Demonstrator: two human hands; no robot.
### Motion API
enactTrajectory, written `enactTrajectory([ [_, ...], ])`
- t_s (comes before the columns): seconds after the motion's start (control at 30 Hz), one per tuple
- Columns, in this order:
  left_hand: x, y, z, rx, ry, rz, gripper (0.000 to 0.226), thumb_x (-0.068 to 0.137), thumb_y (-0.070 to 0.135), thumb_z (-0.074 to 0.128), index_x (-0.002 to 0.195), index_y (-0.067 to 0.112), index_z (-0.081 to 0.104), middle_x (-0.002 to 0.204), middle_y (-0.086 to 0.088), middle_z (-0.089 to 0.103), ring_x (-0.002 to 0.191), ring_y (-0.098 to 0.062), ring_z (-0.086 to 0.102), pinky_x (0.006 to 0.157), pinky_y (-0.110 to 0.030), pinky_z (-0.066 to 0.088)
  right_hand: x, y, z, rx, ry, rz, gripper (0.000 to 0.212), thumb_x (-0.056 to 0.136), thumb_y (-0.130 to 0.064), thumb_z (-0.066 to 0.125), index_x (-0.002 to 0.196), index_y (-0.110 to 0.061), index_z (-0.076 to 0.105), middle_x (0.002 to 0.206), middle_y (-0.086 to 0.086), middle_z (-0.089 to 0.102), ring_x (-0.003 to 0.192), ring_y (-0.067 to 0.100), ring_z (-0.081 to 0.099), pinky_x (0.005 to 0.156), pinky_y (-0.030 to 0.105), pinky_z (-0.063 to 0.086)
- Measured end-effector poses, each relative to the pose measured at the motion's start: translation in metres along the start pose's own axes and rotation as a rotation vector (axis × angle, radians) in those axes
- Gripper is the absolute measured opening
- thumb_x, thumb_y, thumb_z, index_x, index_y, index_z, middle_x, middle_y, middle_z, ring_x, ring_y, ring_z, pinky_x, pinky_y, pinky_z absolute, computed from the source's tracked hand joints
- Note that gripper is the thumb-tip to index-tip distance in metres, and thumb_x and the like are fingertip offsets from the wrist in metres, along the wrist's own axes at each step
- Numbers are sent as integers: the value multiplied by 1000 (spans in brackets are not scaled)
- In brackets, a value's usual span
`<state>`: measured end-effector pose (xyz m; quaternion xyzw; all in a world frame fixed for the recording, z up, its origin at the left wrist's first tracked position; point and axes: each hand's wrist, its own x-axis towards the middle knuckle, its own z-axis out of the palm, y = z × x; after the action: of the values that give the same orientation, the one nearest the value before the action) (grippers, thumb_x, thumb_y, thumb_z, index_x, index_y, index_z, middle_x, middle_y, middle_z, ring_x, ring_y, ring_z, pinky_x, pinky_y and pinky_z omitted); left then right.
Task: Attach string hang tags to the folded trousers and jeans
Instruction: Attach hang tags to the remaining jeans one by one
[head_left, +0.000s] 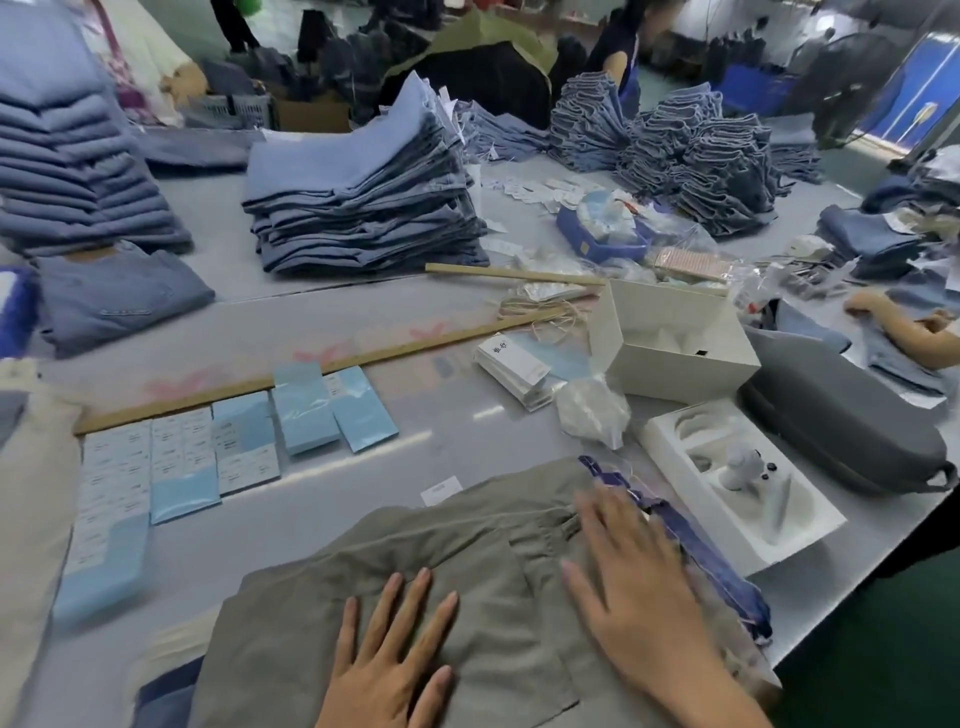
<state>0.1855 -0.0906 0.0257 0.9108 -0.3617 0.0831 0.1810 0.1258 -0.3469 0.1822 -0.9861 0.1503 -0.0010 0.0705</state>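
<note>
**Grey trousers laid flat, no tag on them yet**

Head view: my left hand (387, 654) and right hand (631, 587) lie flat, fingers straight, on the folded grey trousers (415, 561), gripping nothing. Hang tags (511, 366) sit well apart up the table (467, 436). I judge this pair is untagged; jeans stacks (363, 208) wait behind.

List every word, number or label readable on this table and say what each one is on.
White hang tag stack: two dark printed characters on the top tag, too blurred to read with certainty.
White and blue label cards: rows of small print, too small to read.
Small white slip by the grey trousers: faint print, unreadable.
Nothing else legible.
</note>
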Motion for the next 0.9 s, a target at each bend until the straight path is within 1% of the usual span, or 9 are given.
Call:
enactTrajectory([
  [0.07,0,2,3,68,7,-7,57,100,62,26,146,38,50,150,-2,53,151,-20,23,116,-46,21,-5,14,25,-43,-132,9,70,96,-68,-3,154,-34,-22,166,-11,-23,151,11,-26,120,27,-17],
  [0.17,2,7,-4,93,-7,-27,56,99,64,30,137,36,62,147,-2,57,152,-17,23,116,-42,21,-7,16,21,22,-103,-19,84,100,-62,2,143,-14,56,150,8,52,139,23,40,117,28,3],
  [0.23,4,11,-12,27,35,-62,57,103,60,25,138,33,62,150,-9,54,154,-12,20,116,-37,22,-2,12,17,28,-30,-12,85,102,-59,4,126,-11,71,133,11,66,122,24,61,120,27,4],
  [0.33,10,17,-29,-118,129,-264,56,104,59,24,138,26,54,157,-12,40,153,-5,17,115,-32,21,1,12,14,5,-13,-34,86,102,-59,6,119,-9,75,127,14,69,111,29,70,111,38,33],
  [0.43,15,24,-38,-178,130,-410,69,102,64,24,136,18,63,151,-12,50,147,-7,27,117,-30,16,7,19,6,158,52,-55,52,91,-49,49,119,-13,75,125,11,70,104,33,73,82,51,57],
  [0.5,14,24,-37,-182,112,-424,70,102,64,25,136,15,62,150,-12,51,142,-16,36,119,-30,14,12,25,1,443,110,-3,41,84,-26,71,125,-29,69,135,-1,64,114,24,67,90,47,54],
  [0.6,9,23,-31,-214,111,-432,70,101,65,28,136,16,62,152,-7,49,141,-20,40,119,-41,21,7,39,-13,773,123,124,61,81,-5,80,118,-49,59,130,-13,58,107,-2,63,95,27,51],
  [0.73,22,31,-38,-325,276,-603,58,92,56,48,125,12,69,140,-4,60,130,-31,56,111,-62,37,-12,47,-24,670,159,21,69,74,2,85,119,-45,62,109,-23,69,85,2,69,84,23,54],
  [0.9,93,81,-80,-611,361,-354,42,93,44,55,133,30,60,141,12,57,132,-10,53,110,-31,40,-55,18,-19,364,324,-262,30,84,-18,64,103,-38,78,105,-24,70,76,7,69,85,17,52],
])
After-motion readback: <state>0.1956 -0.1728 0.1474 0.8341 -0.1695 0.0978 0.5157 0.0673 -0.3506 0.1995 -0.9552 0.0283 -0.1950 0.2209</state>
